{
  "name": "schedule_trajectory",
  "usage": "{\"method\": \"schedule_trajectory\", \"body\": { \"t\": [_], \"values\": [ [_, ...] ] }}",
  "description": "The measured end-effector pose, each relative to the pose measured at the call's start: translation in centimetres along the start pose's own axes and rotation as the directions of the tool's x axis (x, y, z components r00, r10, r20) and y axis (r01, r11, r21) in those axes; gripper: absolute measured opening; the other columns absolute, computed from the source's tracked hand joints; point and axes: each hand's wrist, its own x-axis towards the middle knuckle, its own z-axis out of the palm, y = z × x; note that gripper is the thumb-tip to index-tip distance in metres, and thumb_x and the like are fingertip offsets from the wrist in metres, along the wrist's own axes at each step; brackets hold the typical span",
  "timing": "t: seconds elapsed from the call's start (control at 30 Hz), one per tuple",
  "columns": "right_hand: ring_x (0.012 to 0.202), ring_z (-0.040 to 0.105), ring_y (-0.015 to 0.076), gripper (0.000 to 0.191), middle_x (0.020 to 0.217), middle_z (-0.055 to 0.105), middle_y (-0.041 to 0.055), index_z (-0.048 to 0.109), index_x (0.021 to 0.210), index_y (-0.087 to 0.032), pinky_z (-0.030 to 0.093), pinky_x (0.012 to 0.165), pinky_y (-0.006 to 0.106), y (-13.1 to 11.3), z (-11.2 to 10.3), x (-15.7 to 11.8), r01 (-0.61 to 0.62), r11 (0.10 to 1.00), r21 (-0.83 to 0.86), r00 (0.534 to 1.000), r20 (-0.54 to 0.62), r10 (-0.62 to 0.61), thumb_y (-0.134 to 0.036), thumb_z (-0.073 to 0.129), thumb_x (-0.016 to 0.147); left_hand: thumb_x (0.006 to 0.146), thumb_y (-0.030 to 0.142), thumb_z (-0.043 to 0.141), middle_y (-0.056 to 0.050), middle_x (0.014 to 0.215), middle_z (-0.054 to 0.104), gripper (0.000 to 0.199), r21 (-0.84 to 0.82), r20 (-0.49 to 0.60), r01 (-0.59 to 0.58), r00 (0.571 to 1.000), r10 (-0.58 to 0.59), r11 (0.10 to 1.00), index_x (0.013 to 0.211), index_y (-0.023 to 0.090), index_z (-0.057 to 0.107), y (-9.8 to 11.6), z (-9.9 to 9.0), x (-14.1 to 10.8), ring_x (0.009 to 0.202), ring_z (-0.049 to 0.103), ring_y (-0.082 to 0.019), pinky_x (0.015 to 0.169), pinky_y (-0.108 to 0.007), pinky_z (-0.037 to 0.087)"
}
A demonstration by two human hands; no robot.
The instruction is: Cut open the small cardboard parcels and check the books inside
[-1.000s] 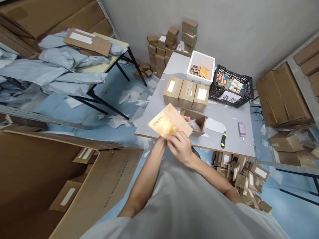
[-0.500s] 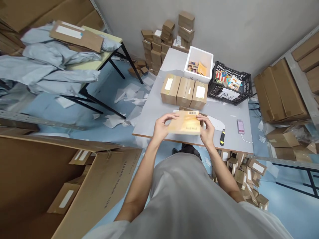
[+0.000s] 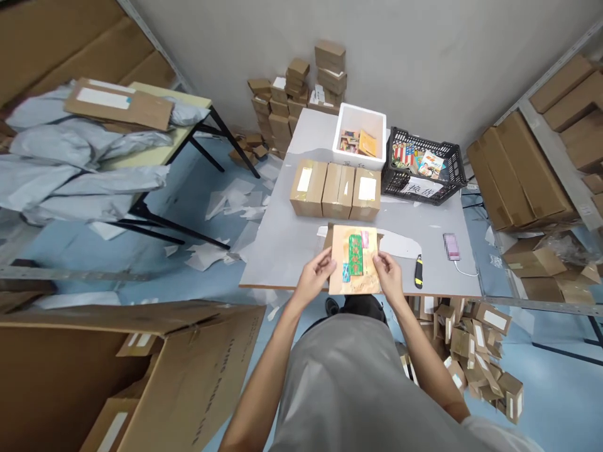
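A thin book [image 3: 340,276] with a peach-orange cover and a green title panel is held up over the front edge of the grey table [image 3: 277,257]. My left hand [image 3: 316,274] pinches its left edge, and my right hand [image 3: 389,274] grips the right edge. Behind the book, partly hidden by it, lies a piece of brown cardboard [image 3: 331,230], perhaps an opened carton. A black and yellow box cutter [image 3: 419,272] rests on the tabletop to the right of my right hand.
Three taped cartons [image 3: 337,190] stand in a row, with a white foam box [image 3: 360,161] and a black crate [image 3: 424,193] of books behind. A phone [image 3: 451,247] lies at right. Beside me is a large open carton [image 3: 207,376]; small boxes [image 3: 471,339] are heaped on the floor.
The book has turned over: its barcoded side faced up before, now the cover with the green panel does. Both hands keep hold of its edges, and the view has shifted slightly.
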Motion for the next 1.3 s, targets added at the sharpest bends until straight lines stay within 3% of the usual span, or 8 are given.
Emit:
{"method": "schedule_trajectory", "body": {
  "t": [0.27, 0.43, 0.57, 0.73, 0.9, 1.0, 1.13, 1.3],
  "values": [
    [0.094, 0.084, 0.0313, 0.099, 0.127, 0.085, 0.0097, 0.050, 0.176, -0.035, 0.070, 0.056, 0.039, 1.7, -2.1, 0.6, -0.445, 0.890, 0.104, 0.845, 0.378, 0.378, -0.074, 0.083, 0.091, 0.088, 0.059, 0.090, -0.015, 0.178, 0.052, 0.115, -0.134, 0.153, 0.351, 0.931, -0.331, 0.927, 0.184, 0.040, 0.031, -0.7, 1.2, 0.9, 0.099, 0.082, -0.032, 0.049, -0.029, 0.063],
    [0.100, 0.083, 0.0246, 0.103, 0.120, 0.085, 0.0040, 0.057, 0.172, -0.035, 0.074, 0.080, 0.039, 1.4, -3.6, 5.9, -0.452, 0.863, 0.227, 0.846, 0.415, 0.335, -0.058, 0.099, 0.080, 0.082, 0.045, 0.093, -0.010, 0.179, 0.053, 0.126, -0.175, 0.152, 0.379, 0.922, -0.356, 0.909, 0.185, 0.044, 0.021, 1.1, 2.3, 6.2, 0.118, 0.081, -0.035, 0.056, -0.028, 0.067],
    [0.105, 0.083, 0.0260, 0.093, 0.124, 0.087, 0.0063, 0.070, 0.158, -0.029, 0.073, 0.086, 0.040, -0.2, -5.6, 12.5, -0.323, 0.894, 0.310, 0.925, 0.305, 0.228, -0.062, 0.100, 0.076, 0.085, 0.038, 0.091, -0.010, 0.175, 0.058, 0.117, -0.179, 0.204, 0.236, 0.959, -0.199, 0.955, 0.185, 0.039, 0.029, 4.6, 5.4, 14.1, 0.146, 0.069, -0.037, 0.106, -0.041, 0.069],
    [0.109, 0.082, 0.0299, 0.079, 0.127, 0.087, 0.0112, 0.079, 0.142, -0.025, 0.074, 0.090, 0.045, -5.1, -8.7, 24.6, -0.025, 0.930, 0.366, 0.999, -0.013, 0.032, -0.062, 0.098, 0.075, 0.088, 0.042, 0.084, -0.014, 0.172, 0.059, 0.100, -0.052, 0.226, 0.067, 0.973, -0.054, 0.996, 0.179, 0.035, 0.043, 11.2, 12.6, 27.1, 0.142, 0.071, -0.038, 0.098, -0.051, 0.072],
    [0.131, 0.078, 0.0239, 0.070, 0.136, 0.081, 0.0118, 0.073, 0.139, -0.021, 0.059, 0.123, 0.043, -7.9, -9.8, 34.6, 0.048, 0.859, 0.510, 0.972, -0.223, 0.078, -0.048, 0.092, 0.077, 0.091, 0.028, 0.078, -0.018, 0.165, 0.065, 0.069, 0.125, 0.052, -0.199, 0.980, 0.193, 0.972, 0.159, 0.024, 0.065, 15.1, 16.0, 35.1, 0.157, 0.060, -0.034, 0.133, -0.057, 0.046],
    [0.131, 0.077, 0.0234, 0.062, 0.135, 0.080, 0.0128, 0.074, 0.132, -0.021, 0.057, 0.126, 0.045, -3.7, -9.6, 34.2, -0.072, 0.887, 0.455, 0.966, -0.191, 0.176, -0.052, 0.089, 0.081, 0.096, 0.038, 0.079, -0.016, 0.168, 0.064, 0.058, 0.188, 0.022, -0.232, 0.972, 0.232, 0.954, 0.152, 0.025, 0.070, 12.3, 12.9, 34.3, 0.161, 0.056, -0.035, 0.135, -0.055, 0.044],
    [0.121, 0.078, 0.0241, 0.054, 0.127, 0.083, 0.0104, 0.080, 0.112, -0.024, 0.060, 0.121, 0.049, 5.7, -9.4, 25.6, -0.337, 0.881, 0.334, 0.916, -0.100, 0.388, -0.062, 0.094, 0.076, 0.095, 0.052, 0.082, -0.019, 0.160, 0.069, 0.054, 0.277, -0.243, 0.016, 0.968, 0.054, 0.961, 0.139, 0.021, 0.074, 4.7, 3.5, 27.8, 0.155, 0.061, -0.036, 0.132, -0.051, 0.048],
    [0.102, 0.081, 0.0254, 0.051, 0.108, 0.085, 0.0100, 0.081, 0.094, -0.025, 0.069, 0.105, 0.049, 13.1, -9.4, 13.3, -0.645, 0.730, 0.226, 0.754, 0.032, 0.656, -0.066, 0.100, 0.070, 0.099, 0.064, 0.072, -0.021, 0.151, 0.073, 0.057, 0.173, -0.552, 0.482, 0.770, -0.321, 0.859, 0.131, 0.017, 0.071, -2.4, -6.3, 17.4, 0.147, 0.066, -0.035, 0.124, -0.050, 0.053]
  ]
}}
